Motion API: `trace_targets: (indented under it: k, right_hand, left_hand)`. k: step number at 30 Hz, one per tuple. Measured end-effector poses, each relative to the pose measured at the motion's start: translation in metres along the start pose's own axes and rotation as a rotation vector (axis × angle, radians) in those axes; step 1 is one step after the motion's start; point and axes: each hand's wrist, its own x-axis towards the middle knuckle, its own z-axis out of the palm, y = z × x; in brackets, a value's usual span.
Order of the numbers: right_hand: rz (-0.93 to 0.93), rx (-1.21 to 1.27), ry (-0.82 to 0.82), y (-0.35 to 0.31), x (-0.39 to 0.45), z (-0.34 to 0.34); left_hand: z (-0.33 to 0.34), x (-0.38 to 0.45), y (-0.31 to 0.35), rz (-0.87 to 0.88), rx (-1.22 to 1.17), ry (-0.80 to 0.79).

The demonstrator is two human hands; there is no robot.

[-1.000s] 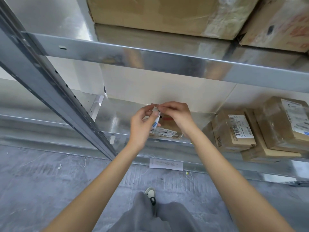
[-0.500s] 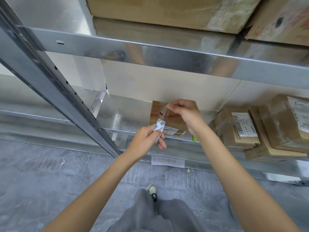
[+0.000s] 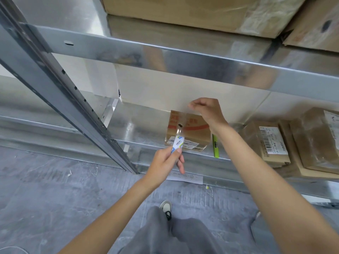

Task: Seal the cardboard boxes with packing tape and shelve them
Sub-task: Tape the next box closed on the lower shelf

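Left hand (image 3: 166, 160) below cardboard box (image 3: 190, 131)

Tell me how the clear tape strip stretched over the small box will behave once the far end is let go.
The tape strip, taut between the right hand and the roll in the left hand, looks thin, so probably floppy. Released, it would likely drop onto the small box and stick.
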Motion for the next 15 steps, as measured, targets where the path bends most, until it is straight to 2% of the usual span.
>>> trace_targets:
  k: [2,6,12,15]
  right_hand:
    - [-0.014,-0.019,-0.009,0.003,0.005,0.005]
    - [-0.010,-0.027,0.014,0.012,0.018,0.007]
    - [-0.005,-0.075,-0.026,0.020,0.030,0.015]
    - [-0.030,-0.252,0.002,0.023,0.036,0.020]
  left_hand:
    - [0.007,0.004,-0.004,-0.032,0.002,0.039]
    - [0.010,0.016,-0.011,-0.208,-0.043,0.050]
    - [0.010,0.023,-0.013,-0.241,-0.073,0.069]
    - [0.010,0.026,-0.013,-0.261,-0.080,0.056]
